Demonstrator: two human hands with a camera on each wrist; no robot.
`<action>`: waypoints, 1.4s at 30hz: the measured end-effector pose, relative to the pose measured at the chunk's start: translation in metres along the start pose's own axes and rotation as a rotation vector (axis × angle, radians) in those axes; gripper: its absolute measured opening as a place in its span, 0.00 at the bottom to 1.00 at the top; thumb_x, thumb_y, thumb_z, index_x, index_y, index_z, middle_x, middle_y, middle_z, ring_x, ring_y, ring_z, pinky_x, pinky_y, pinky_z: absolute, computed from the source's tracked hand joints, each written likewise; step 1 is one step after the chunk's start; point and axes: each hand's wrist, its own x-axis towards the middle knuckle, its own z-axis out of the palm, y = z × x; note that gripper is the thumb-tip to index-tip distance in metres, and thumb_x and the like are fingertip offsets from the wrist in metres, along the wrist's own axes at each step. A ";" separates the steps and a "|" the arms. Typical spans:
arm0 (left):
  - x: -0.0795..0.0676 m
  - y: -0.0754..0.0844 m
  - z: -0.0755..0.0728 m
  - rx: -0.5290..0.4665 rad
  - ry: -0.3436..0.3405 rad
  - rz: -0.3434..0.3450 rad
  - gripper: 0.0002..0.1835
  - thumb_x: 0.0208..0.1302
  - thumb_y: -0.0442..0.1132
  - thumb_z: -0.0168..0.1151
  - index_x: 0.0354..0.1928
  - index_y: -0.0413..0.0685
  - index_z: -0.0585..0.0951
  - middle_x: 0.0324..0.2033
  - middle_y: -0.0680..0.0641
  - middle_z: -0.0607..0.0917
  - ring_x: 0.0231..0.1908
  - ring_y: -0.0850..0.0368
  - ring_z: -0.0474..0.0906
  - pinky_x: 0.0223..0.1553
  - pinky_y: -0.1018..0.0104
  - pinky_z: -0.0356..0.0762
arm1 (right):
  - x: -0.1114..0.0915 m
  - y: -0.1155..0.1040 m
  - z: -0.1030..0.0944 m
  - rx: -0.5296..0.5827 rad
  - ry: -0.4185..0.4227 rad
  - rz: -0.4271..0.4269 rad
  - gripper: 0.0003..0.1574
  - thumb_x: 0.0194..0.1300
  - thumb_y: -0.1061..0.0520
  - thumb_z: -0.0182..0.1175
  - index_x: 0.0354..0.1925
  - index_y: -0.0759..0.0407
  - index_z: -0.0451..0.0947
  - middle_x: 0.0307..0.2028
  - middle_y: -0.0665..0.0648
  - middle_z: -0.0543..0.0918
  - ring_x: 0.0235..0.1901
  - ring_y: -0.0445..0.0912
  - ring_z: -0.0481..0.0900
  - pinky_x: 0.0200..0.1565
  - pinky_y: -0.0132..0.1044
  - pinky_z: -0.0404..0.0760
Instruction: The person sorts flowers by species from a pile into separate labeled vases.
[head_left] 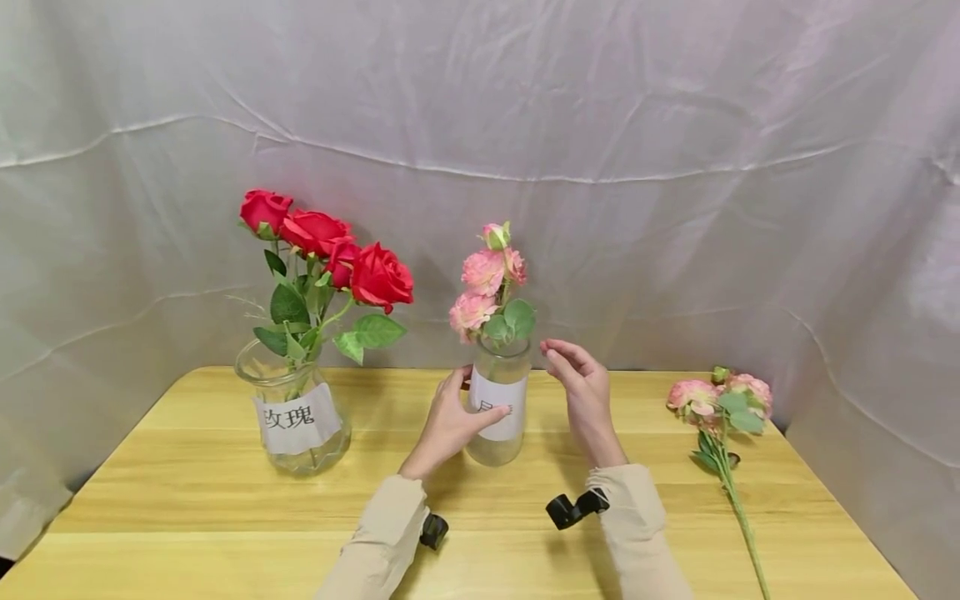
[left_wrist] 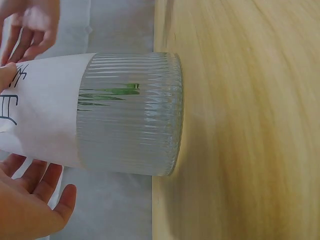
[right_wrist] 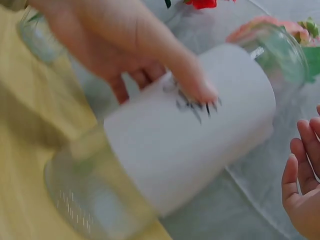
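A ribbed glass vase (head_left: 498,452) with a white paper label (head_left: 501,408) stands upright on the table. My left hand (head_left: 450,425) holds it from the left, thumb across the label and fingers going behind the glass. Pink flowers (head_left: 483,273) with green leaves rise from its mouth, and in the left wrist view green stem ends (left_wrist: 112,92) show through the glass. To the right of the rim, my right hand (head_left: 588,396) is raised with fingers loosely bent and nothing held; it sits apart from the vase.
At left, a wider glass vase (head_left: 330,446) with a lettered label holds several red roses (head_left: 382,275). Another pink flower stem (head_left: 738,508) lies on the right of the wooden table (head_left: 187,517). Grey cloth (head_left: 637,167) hangs behind.
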 end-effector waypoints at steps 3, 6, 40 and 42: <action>0.000 0.000 -0.001 -0.001 0.002 -0.006 0.37 0.42 0.53 0.72 0.55 0.49 0.69 0.45 0.50 0.74 0.46 0.55 0.68 0.48 0.48 0.66 | -0.004 0.001 -0.013 -0.059 0.004 0.014 0.19 0.60 0.60 0.59 0.46 0.73 0.73 0.41 0.58 0.81 0.45 0.47 0.76 0.43 0.36 0.74; -0.001 0.001 -0.001 -0.004 0.003 -0.001 0.37 0.42 0.52 0.72 0.55 0.49 0.69 0.45 0.50 0.74 0.46 0.55 0.68 0.48 0.48 0.66 | -0.008 0.001 -0.029 -0.125 0.002 0.016 0.19 0.60 0.59 0.59 0.46 0.72 0.74 0.40 0.56 0.82 0.44 0.46 0.77 0.42 0.36 0.74; -0.010 -0.007 0.003 -0.107 -0.015 -0.113 0.38 0.44 0.54 0.70 0.56 0.48 0.68 0.46 0.50 0.74 0.47 0.54 0.68 0.47 0.55 0.67 | -0.034 -0.056 -0.241 -0.185 0.131 0.060 0.14 0.59 0.67 0.58 0.42 0.57 0.81 0.36 0.45 0.83 0.34 0.35 0.79 0.32 0.24 0.75; -0.010 -0.008 0.002 -0.111 -0.017 -0.115 0.38 0.44 0.55 0.70 0.57 0.48 0.68 0.46 0.50 0.73 0.47 0.54 0.68 0.46 0.55 0.67 | -0.035 -0.053 -0.250 -0.191 0.111 0.103 0.13 0.59 0.66 0.58 0.41 0.54 0.81 0.35 0.45 0.83 0.33 0.35 0.80 0.32 0.24 0.76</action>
